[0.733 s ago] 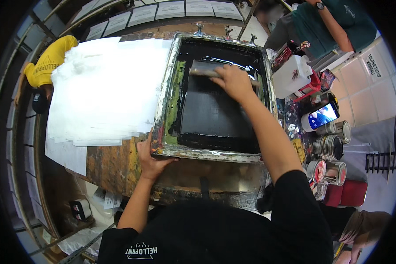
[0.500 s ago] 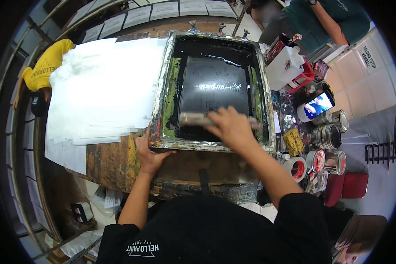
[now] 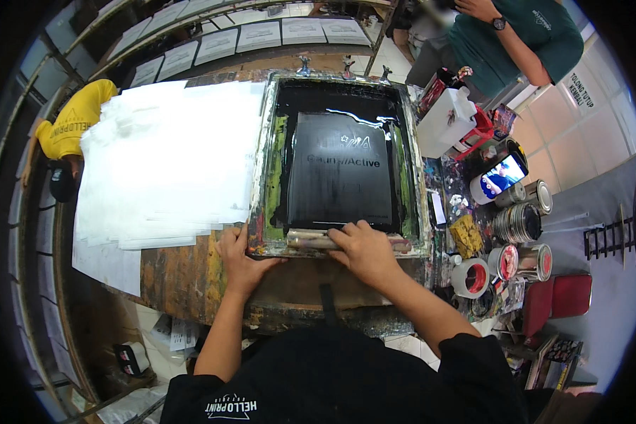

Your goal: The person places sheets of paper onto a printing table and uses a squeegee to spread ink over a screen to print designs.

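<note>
A paint-stained printing screen frame (image 3: 267, 162) lies flat on the worn wooden table (image 3: 177, 272), its mesh covered in black ink (image 3: 340, 177). My right hand (image 3: 364, 249) grips a squeegee (image 3: 311, 240) at the frame's near edge. My left hand (image 3: 239, 256) presses on the frame's near left corner.
A wide stack of white sheets (image 3: 162, 169) lies left of the frame. Right of it stand a white jug (image 3: 446, 121), a phone (image 3: 502, 175), several ink cans (image 3: 519, 222) and a tape roll (image 3: 471, 277). A person in green (image 3: 516, 42) stands at the far right; a person in yellow (image 3: 71, 124) is at the left.
My right hand has pulled the squeegee from the far end of the screen down to its near edge. My left hand stayed on the corner.
</note>
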`<state>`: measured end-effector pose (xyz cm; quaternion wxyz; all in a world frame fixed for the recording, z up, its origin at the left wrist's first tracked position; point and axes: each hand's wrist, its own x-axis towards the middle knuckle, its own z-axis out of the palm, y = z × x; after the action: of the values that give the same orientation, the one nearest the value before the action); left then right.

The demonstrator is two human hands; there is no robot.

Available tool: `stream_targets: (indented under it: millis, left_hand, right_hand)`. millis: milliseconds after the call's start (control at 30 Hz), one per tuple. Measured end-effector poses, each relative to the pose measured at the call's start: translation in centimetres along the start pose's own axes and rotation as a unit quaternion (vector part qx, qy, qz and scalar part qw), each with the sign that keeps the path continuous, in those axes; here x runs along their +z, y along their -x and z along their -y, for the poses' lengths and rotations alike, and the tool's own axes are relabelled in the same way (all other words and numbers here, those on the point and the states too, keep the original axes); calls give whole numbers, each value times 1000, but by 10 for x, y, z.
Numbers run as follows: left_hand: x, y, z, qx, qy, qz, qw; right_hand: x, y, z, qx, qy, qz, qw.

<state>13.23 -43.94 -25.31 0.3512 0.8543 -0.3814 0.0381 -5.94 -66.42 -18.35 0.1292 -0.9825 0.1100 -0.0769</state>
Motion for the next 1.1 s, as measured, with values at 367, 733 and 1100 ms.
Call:
stream_targets:
  millis: [367,733,1100]
  left_hand:
    - [3,0,6,0,20,-2,1000]
    - [9,8,9,-28,116,-39,992]
    - [47,16,16,-36,259,-160,952]
  right_hand:
    - [23,-134,-105,-37,61,-98,993]
    - [-42,-261,-192,-11,3,23,1000]
    - [-80,-256,-201,-2,-57,-54,997]
